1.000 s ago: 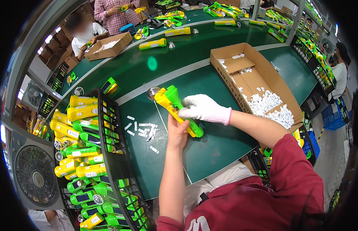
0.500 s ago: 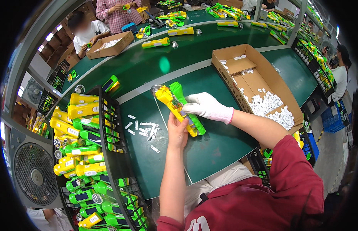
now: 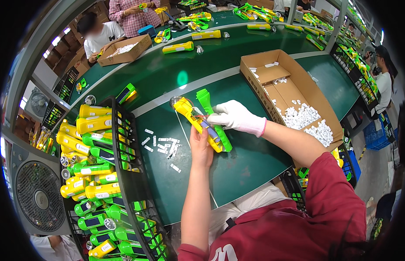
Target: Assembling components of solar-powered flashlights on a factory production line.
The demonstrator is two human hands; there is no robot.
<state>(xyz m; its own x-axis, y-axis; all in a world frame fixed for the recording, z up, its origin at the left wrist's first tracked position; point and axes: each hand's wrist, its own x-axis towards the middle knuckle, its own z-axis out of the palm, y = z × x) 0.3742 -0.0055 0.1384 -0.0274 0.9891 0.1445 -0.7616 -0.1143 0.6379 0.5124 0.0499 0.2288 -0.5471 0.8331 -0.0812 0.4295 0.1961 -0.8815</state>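
A cardboard box (image 3: 307, 82) at right held white pieces (image 3: 300, 116), a black crate (image 3: 135, 176) at left flashlights (image 3: 102, 191). A fan (image 3: 41, 195) stood leftmost. Above the green table (image 3: 254, 161), an opened flashlight (image 3: 207, 126) pointed far left, its long axis diagonal; my left hand (image 3: 201, 147) gripped its yellow half (image 3: 185, 109). What my right hand (image 3: 237, 118) held, I couldn't tell.

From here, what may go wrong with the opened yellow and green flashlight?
The thin red wires beside the white-gloved right hand might come loose if the green plastic shell half is drawn farther from the yellow plastic shell half. The blue cylindrical battery, exposed in the yellow half, could slip out if the bare left hand tips it.
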